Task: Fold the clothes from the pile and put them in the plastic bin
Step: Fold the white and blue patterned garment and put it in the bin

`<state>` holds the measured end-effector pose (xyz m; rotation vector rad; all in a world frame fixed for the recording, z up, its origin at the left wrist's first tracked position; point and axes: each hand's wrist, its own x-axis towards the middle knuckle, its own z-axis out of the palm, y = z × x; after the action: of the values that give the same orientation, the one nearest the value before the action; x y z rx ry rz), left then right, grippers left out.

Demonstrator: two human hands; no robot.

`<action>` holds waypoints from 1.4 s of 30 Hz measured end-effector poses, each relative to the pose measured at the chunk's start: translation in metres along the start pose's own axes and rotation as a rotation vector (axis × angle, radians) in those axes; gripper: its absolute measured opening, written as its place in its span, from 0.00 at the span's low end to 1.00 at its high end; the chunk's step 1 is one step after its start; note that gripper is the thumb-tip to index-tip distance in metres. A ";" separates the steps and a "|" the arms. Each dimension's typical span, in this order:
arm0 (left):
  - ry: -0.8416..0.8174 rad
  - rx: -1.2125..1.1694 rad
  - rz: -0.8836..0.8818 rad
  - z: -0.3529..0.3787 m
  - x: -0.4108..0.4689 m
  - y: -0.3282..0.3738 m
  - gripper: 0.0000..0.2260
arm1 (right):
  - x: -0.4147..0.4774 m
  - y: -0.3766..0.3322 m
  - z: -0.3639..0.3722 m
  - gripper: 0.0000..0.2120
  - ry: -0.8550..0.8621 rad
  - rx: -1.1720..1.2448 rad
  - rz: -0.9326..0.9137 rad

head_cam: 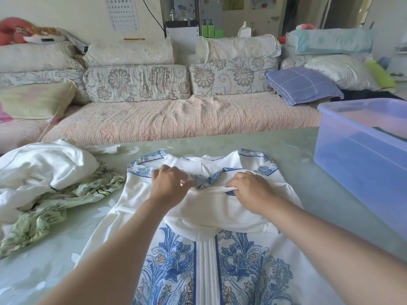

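Observation:
A white garment with blue floral print (211, 256) lies spread on the table in front of me, its far part doubled over. My left hand (169, 183) and my right hand (251, 190) sit side by side on the folded upper part, each pinching a bunched edge of the fabric near the blue trim. The pile (44, 186) at the left holds a white garment over a green patterned one. The blue plastic bin (356, 159) stands at the right, with dark folded cloth partly visible inside.
The table (297, 150) has a pale green flowered cover. Behind its far edge runs a long sofa (176, 119) with floral cushions and a blue checked pillow (304, 86). Shelves and a doorway lie further back.

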<state>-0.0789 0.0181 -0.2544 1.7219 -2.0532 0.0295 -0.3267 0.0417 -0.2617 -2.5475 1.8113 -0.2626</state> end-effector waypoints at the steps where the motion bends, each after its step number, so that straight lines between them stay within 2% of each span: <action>1: 0.039 -0.081 -0.063 -0.005 0.001 0.004 0.13 | -0.001 0.002 -0.002 0.18 -0.005 -0.008 -0.006; 3: 0.098 -0.348 -0.236 -0.020 0.008 0.009 0.12 | -0.005 0.006 -0.009 0.27 -0.019 -0.022 0.000; 5: 0.199 -0.500 -0.411 -0.038 0.013 0.008 0.11 | -0.011 0.010 -0.015 0.29 -0.012 -0.040 0.013; 8: 0.239 -0.458 -0.592 -0.054 0.012 -0.014 0.14 | -0.019 0.020 -0.024 0.28 0.001 -0.032 0.025; 12: 0.018 -0.344 -0.761 -0.054 -0.007 -0.040 0.16 | -0.032 0.021 -0.038 0.22 -0.074 0.001 0.061; 15: -0.146 -0.029 -0.662 -0.051 -0.023 -0.039 0.27 | -0.037 0.018 -0.043 0.17 -0.165 0.043 0.131; 17: -0.111 0.143 -0.554 -0.054 -0.022 -0.034 0.26 | -0.034 0.018 -0.044 0.19 -0.125 0.092 0.167; 20: -0.094 0.042 -0.273 -0.048 -0.009 -0.025 0.20 | -0.022 0.019 -0.046 0.13 0.008 0.159 0.237; 23: -0.319 -0.073 -0.030 -0.030 -0.002 -0.004 0.17 | -0.007 0.028 -0.047 0.16 0.079 0.166 0.273; 26: -0.550 0.026 -0.022 -0.007 0.002 0.002 0.20 | 0.008 0.041 -0.043 0.22 0.018 0.053 0.262; 28: -0.501 0.081 -0.069 -0.001 0.007 -0.001 0.20 | 0.018 0.049 -0.036 0.24 -0.053 -0.042 0.223; 31: -0.338 0.306 -0.041 -0.002 0.015 -0.005 0.17 | 0.030 0.058 -0.022 0.19 -0.109 -0.101 0.176; 33: -0.359 0.364 -0.029 -0.001 0.017 -0.008 0.13 | 0.039 0.065 -0.016 0.15 -0.080 -0.112 0.176; 36: -0.371 0.321 -0.062 -0.003 0.023 -0.017 0.08 | 0.050 0.074 -0.015 0.10 0.030 -0.071 0.247; 40: -0.107 0.240 -0.116 -0.009 0.034 -0.039 0.04 | 0.056 0.079 -0.012 0.12 0.316 0.138 0.308; 42: -0.067 0.221 -0.161 -0.010 0.031 -0.051 0.06 | 0.058 0.072 -0.009 0.12 0.333 0.189 0.282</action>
<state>-0.0315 -0.0182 -0.2479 2.0434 -2.0140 0.1554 -0.3772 -0.0357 -0.2520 -2.1897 2.1026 -0.8481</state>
